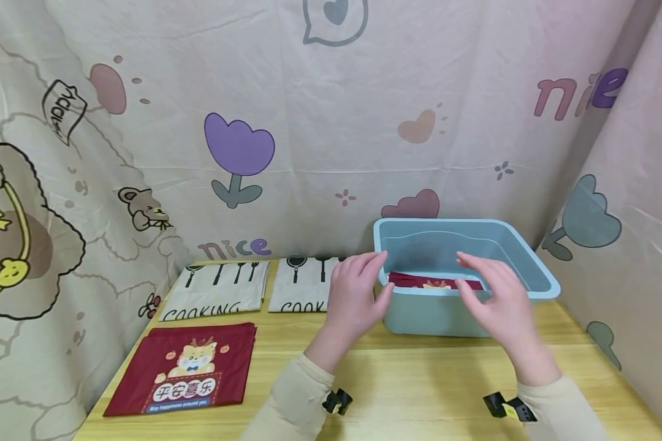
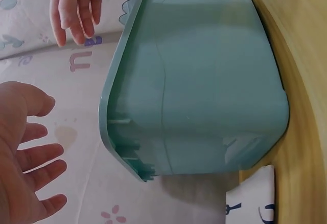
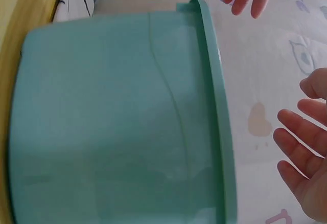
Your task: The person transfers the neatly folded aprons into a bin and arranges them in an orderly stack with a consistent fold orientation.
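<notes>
Blue bin, mouth upward, long axis left to right, hands relaxed, empty

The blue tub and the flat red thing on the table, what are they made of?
The blue tub looks like smooth, faintly shiny plastic, with stiff walls and a moulded-looking rim. The flat red thing seems to be matt cloth, judging by its soft, layered edges; which fibre, I can't tell.
</notes>
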A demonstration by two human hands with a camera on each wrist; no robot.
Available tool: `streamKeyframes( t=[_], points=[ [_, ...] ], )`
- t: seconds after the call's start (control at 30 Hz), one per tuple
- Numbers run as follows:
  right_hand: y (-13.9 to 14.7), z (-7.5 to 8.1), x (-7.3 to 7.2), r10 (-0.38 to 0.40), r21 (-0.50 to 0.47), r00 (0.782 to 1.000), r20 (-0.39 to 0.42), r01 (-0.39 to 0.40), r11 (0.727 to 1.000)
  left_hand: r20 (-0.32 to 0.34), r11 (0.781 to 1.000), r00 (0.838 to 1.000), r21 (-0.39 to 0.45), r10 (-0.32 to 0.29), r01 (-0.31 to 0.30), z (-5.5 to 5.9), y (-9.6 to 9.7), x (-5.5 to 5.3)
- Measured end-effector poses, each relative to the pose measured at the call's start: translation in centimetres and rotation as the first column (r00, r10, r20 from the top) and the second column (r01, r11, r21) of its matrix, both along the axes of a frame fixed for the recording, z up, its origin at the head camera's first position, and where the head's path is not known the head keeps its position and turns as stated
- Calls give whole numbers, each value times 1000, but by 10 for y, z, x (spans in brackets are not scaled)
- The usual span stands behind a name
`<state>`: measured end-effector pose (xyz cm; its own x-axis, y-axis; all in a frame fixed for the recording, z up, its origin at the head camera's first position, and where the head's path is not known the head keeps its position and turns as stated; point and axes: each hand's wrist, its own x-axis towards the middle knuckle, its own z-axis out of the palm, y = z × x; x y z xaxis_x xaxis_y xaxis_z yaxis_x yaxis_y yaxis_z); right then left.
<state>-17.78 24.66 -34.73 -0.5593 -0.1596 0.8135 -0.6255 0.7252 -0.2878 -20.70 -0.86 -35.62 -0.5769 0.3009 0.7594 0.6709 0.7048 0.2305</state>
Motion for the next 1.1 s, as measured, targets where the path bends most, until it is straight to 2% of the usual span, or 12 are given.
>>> streamKeyframes(
  t=[0.13,0.4,0.57,0.77,1.1],
  points=[
    [-6,-10,2,7,-35,1000,3,-7,999,20,1000,1000,26,14,-14,-7,-6,1],
    [-17,-25,7,44,-77,998,-42,-47,996,3,998,1000,58,10,-10,-21,-16,5],
    [-23,-32,13,73,-89,997,-35,-76,993,1,998,1000,65,18,-18,-26,-22,9],
    [-32,-40,12,126,-128,983,-135,-143,981,-22,996,1000,84,22,-20,-31,-33,15],
    [-52,-48,15,180,-130,974,-137,-198,972,-9,995,998,81,58,-57,-37,-48,17]
  ],
)
